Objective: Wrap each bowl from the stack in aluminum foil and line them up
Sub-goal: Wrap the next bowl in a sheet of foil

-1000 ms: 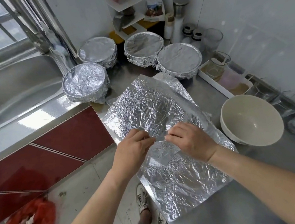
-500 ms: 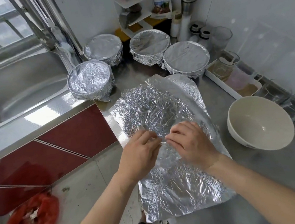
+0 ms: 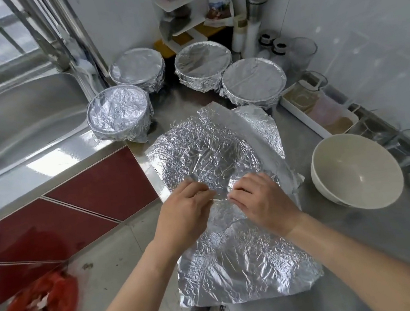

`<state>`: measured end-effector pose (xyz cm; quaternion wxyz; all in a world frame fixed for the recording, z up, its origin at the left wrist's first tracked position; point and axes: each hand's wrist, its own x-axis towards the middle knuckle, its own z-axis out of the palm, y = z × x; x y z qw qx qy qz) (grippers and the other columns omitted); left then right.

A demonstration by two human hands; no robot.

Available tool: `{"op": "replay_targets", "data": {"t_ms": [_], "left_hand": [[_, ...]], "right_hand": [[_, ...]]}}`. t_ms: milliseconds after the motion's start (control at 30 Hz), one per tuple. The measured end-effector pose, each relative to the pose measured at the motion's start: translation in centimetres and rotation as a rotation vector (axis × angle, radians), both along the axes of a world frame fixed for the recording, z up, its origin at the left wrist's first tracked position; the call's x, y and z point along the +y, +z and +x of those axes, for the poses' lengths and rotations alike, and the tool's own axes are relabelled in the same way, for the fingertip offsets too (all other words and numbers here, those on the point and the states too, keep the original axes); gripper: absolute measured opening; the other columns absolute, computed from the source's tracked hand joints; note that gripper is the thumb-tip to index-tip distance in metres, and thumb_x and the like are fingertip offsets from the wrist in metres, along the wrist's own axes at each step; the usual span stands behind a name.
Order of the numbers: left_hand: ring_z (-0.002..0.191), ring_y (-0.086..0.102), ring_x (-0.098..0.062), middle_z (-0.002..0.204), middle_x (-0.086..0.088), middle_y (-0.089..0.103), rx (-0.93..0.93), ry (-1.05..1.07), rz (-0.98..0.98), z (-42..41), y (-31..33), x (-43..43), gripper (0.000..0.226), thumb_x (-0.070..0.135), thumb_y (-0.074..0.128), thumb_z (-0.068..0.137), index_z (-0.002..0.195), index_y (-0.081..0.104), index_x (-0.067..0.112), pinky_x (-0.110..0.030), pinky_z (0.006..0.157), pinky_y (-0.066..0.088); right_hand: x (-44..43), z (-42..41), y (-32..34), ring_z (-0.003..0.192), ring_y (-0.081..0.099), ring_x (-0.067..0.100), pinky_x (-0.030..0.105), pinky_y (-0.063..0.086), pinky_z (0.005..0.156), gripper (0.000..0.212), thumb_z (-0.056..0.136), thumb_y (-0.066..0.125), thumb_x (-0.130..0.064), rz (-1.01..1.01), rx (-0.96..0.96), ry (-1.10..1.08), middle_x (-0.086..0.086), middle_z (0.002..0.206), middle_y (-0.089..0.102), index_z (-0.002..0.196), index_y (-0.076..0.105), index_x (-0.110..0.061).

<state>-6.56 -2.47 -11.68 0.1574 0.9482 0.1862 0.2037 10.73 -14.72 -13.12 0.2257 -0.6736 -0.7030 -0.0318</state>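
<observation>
Head view: we see the foil [image 3: 236,259] lying crumpled and flat on the counter [image 3: 363,252]. Left hand [image 3: 184,215] and right hand [image 3: 264,203] each pinch a fold at the foil's middle, fingertips close together. The bare bowl [image 3: 356,171] sits at 3 o'clock of the foil, apart from it. Four wrapped bowls [image 3: 118,114] cluster from 11 to 1 o'clock, the leftmost just beside the foil's corner. The sink [image 3: 17,130] is at 10 o'clock.

Crinkled shiny foil sheet [image 3: 229,242] lies on brushed steel counter [image 3: 363,252].
</observation>
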Motion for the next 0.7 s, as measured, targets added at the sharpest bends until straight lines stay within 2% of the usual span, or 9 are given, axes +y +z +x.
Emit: {"op": "replay_targets", "data": {"t_ms": [67,200,333,533,600,700], "left_hand": [[0.088,0.06,-0.017,0.093,0.004,0.069,0.004,-0.045,0.003,0.6,0.1,-0.6,0.012,0.022,0.072,0.086,0.096,0.077,0.018,-0.028,0.071,0.052],[0.084,0.051,-0.012,0.087,0.006,0.067,-0.006,-0.019,-0.011,1.5,-0.6,-0.8,0.025,0.033,0.057,0.091,0.089,0.076,0.017,-0.026,0.066,0.048],[0.082,0.049,-0.015,0.087,0.001,0.067,-0.054,-0.038,0.075,1.6,-0.8,-0.4,0.006,0.012,0.07,0.083,0.087,0.074,0.011,-0.03,0.07,0.046],[0.088,0.057,-0.019,0.092,0.0,0.071,-0.132,-0.052,0.105,1.5,-0.4,1.2,0.021,-0.005,0.075,0.076,0.09,0.076,0.01,-0.026,0.08,0.049],[0.089,0.061,-0.02,0.093,0.002,0.072,-0.09,-0.051,0.079,0.8,-0.8,1.6,0.023,-0.003,0.079,0.073,0.091,0.077,0.012,-0.029,0.078,0.052],[0.095,0.058,-0.018,0.095,0.004,0.072,-0.027,-0.033,0.02,0.1,-1.1,2.1,0.012,0.009,0.071,0.082,0.091,0.077,0.014,-0.03,0.078,0.053]], "right_hand": [[0.2,-0.5,-0.1,0.081,0.055,0.021,0.035,0.045,0.077,0.004,0.086,0.071,-0.012,0.021,-0.041,-0.013,0.002,0.085,0.062,0.087,0.069,-0.01],[0.5,-1.5,-0.6,0.078,0.053,0.021,0.033,0.044,0.076,0.005,0.087,0.07,-0.011,0.036,-0.059,-0.075,0.003,0.084,0.061,0.087,0.066,-0.01],[0.6,-2.3,-0.2,0.08,0.053,0.022,0.031,0.039,0.078,0.002,0.09,0.066,-0.009,0.067,-0.07,-0.131,0.003,0.086,0.061,0.091,0.064,-0.011],[1.7,-3.4,0.0,0.078,0.054,0.022,0.032,0.037,0.072,0.005,0.093,0.061,-0.013,0.11,-0.08,-0.246,0.002,0.085,0.061,0.089,0.065,-0.012],[2.0,-4.4,-0.4,0.077,0.054,0.021,0.032,0.038,0.071,0.006,0.093,0.062,-0.015,0.073,-0.039,-0.274,0.001,0.084,0.061,0.088,0.064,-0.014],[2.4,-4.9,-0.4,0.079,0.055,0.019,0.032,0.045,0.069,0.001,0.088,0.066,-0.015,-0.012,0.07,-0.247,-0.002,0.085,0.061,0.088,0.067,-0.016]]}}
